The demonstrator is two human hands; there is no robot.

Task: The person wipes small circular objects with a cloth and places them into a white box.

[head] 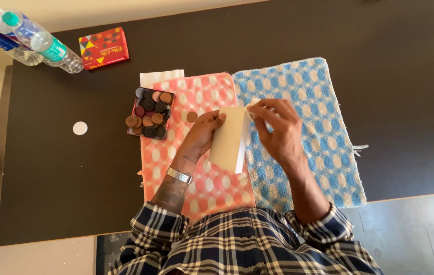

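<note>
Left hand (204, 133) grips a tan card (227, 138); right hand (277, 130) pinches its top corner, above pink (212, 186) and blue (324, 137) cloths on a dark table (64, 178).

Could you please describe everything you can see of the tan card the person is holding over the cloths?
The tan card is a flat, upright rectangle that looks like stiff paper or thin cardboard, with a white strip along its right edge. The left hand has a grip on its left side, thumb on the face, while the right hand pinches its top right corner. It is held above the seam between the pink cloth and the blue cloth.
</note>
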